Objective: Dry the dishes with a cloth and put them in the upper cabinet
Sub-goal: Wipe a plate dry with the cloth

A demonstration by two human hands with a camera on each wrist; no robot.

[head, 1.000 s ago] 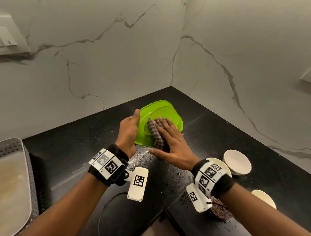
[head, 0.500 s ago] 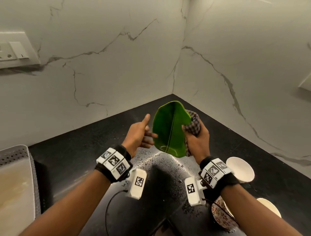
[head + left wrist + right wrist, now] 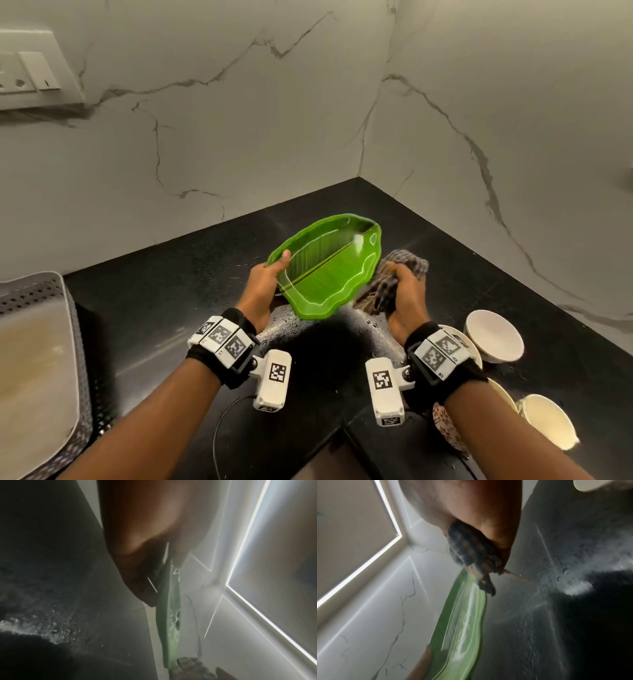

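Green leaf plate [image 3: 327, 265] flipped face-up since earlier, passed to left hand [image 3: 265, 286] pinching its rim; right hand [image 3: 407, 294] clutched checked cloth [image 3: 387, 284] beside it.

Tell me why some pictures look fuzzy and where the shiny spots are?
Head view: sharp, with white glare on the green plate and the wet counter. Left wrist view: dim, the left hand blurred. Right wrist view: smeared, the cloth and plate streaky.
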